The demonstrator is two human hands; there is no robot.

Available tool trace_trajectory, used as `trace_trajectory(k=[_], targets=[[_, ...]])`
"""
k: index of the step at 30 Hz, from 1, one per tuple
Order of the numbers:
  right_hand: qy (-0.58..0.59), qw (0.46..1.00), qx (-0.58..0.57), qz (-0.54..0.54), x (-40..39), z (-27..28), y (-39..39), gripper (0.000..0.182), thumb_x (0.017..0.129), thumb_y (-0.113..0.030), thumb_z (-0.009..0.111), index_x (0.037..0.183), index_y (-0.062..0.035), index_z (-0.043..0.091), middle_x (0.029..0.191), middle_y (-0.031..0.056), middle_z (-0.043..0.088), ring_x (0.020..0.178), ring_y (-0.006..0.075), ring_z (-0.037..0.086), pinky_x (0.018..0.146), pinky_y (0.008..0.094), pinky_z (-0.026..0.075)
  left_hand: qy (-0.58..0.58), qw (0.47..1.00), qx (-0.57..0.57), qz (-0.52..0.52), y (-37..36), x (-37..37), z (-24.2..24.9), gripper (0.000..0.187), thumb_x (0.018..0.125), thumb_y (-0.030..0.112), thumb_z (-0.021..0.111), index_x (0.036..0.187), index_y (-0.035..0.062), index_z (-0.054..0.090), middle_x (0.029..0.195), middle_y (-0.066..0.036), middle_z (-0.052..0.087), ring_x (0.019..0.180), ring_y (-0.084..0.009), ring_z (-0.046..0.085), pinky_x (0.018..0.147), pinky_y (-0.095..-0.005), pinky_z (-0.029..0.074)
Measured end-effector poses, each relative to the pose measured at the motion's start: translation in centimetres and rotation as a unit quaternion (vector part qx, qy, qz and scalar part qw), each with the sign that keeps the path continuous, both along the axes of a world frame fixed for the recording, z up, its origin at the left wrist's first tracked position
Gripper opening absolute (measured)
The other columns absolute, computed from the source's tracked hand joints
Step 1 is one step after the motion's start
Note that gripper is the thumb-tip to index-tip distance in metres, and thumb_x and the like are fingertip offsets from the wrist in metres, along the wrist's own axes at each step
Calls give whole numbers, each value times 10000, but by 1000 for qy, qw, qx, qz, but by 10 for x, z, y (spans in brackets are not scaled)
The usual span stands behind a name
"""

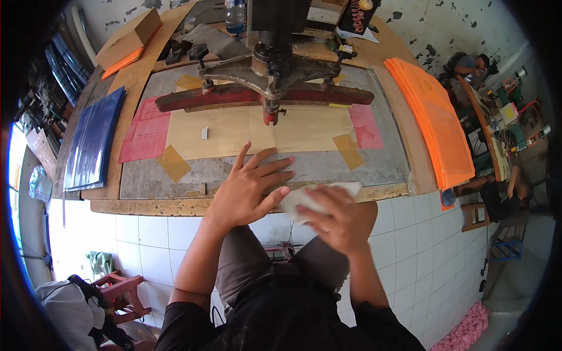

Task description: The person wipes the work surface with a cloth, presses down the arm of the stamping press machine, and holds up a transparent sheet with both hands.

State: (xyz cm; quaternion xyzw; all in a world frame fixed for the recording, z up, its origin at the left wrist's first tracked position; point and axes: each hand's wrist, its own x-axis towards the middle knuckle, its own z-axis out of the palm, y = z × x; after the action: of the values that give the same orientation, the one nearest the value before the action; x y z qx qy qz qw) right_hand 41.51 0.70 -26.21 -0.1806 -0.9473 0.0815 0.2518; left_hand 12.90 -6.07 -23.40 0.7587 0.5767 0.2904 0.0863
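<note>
The pale, flat wad of white paper (316,196) sits at the near edge of the grey metal press bed (374,167), pinched under my right hand (339,219), whose fingers curl together over it. My left hand (249,187), just left of the paper, lies flat with fingers spread on the bed. I judge I'm wiping or squaring a sheet; next it needs sliding toward the tan sheet (257,134) under the red clamp bar (263,96).
</note>
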Motion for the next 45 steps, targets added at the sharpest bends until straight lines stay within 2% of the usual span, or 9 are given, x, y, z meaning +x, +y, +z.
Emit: trace_trajectory(k=[7, 12, 16, 23, 29, 32, 34, 38, 45], targets=[[86, 961, 68, -254, 60, -11, 41, 322, 912, -168, 831, 1233, -140, 835, 1498, 145, 692, 1359, 395, 652, 1155, 571, 464, 4, 1000, -1, 3, 2, 1, -1, 483, 1131, 502, 574, 1364, 154, 815, 1588, -21, 678, 1582, -326, 481, 1386, -656, 171], [64, 995, 13, -70, -15, -13, -20, 407, 911, -273, 848, 1317, -304, 842, 1526, 4, 701, 1415, 282, 624, 1215, 514, 417, 6, 1000, -21, 5, 1, 1, 1, 486, 1122, 431, 544, 1434, 142, 779, 1635, -42, 649, 1618, -358, 442, 1393, -657, 121], [72, 995, 33, -59, -40, -16, -31, 419, 910, -223, 836, 1312, -343, 848, 1530, -34, 705, 1405, 229, 632, 1214, 502, 422, 17, 1000, -18, 16, -1, 0, 0, 499, 1129, 439, 533, 1447, 137, 772, 1654, -48, 632, 1631, -365, 425, 1394, -656, 108], [69, 996, -23, -47, 36, 1, 27, 401, 855, -231, 901, 1253, -253, 856, 1491, 24, 725, 1401, 282, 638, 1181, 510, 457, 8, 1000, -25, 15, 1, 1, 0, 504, 1141, 458, 514, 1453, 157, 772, 1656, -35, 631, 1633, -370, 417, 1398, -653, 98], [71, 967, 29, -243, 48, -1, 33, 342, 936, -194, 851, 1273, -139, 832, 1505, 104, 686, 1350, 383, 649, 1179, 549, 447, 3, 1000, -11, 16, 1, 1, -1, 535, 1145, 514, 523, 1420, 140, 788, 1635, -36, 644, 1611, -363, 438, 1391, -653, 135], [21, 979, -63, -192, -9, 19, -6, 360, 961, -240, 843, 1318, -204, 824, 1532, 54, 667, 1397, 338, 616, 1211, 542, 423, 3, 1000, -1, 14, 2, 0, -4, 545, 1149, 527, 526, 1404, 127, 795, 1625, -40, 652, 1603, -365, 446, 1388, -654, 145], [63, 995, -51, -52, -36, 3, -15, 378, 958, -277, 846, 1334, -241, 819, 1552, 29, 660, 1421, 307, 608, 1227, 532, 416, -6, 1000, -1, 12, 2, -1, -4, 539, 1151, 513, 523, 1405, 122, 794, 1625, -43, 654, 1606, -369, 443, 1389, -653, 141], [39, 997, -62, -22, -36, 12, -9, 402, 931, -295, 870, 1327, -240, 826, 1569, 27, 658, 1444, 286, 601, 1231, 522, 419, -15, 1000, -19, 11, 1, -1, 1, 540, 1152, 469, 486, 1427, 112, 783, 1638, -52, 647, 1616, -381, 434, 1394, -653, 112], [87, 939, -30, -331, 89, 2, 86, 336, 1004, -203, 809, 1338, -171, 826, 1541, 98, 666, 1419, 369, 595, 1222, 537, 419, -22, 999, -34, 9, -1, 2, 8, 546, 1142, 447, 470, 1439, 109, 778, 1641, -48, 647, 1623, -380, 430, 1399, -642, 96]])
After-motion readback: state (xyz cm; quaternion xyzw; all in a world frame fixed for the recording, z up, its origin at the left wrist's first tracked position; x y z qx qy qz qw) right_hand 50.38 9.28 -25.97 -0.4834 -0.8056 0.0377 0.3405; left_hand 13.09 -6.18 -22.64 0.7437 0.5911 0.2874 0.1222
